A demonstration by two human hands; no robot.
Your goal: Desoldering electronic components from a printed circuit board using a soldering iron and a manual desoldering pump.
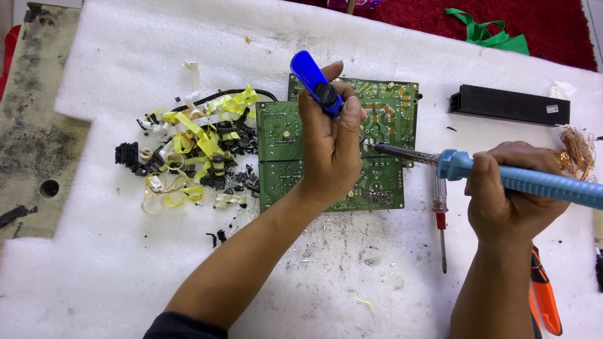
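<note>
1. Head view: left hand [330, 150] is wrapped around a blue desoldering pump [317, 83] over the green circuit board [279, 147].
2. Right hand [512, 188] grips a light-blue soldering iron [502, 176], tip touching the board.

White foam sheet [125, 263] over worn bench [38, 125], red rug [553, 25] behind

Head camera looks steeply down, close over the foam sheet [125, 263].

Room: bare white foam sheet [125, 263] at 6–7 o'clock of circuit board [383, 113] | 9 o'clock blocked by scrap pile [188, 157] | 3 o'clock narrowed by screwdriver [441, 220], black bar [509, 105]
</note>
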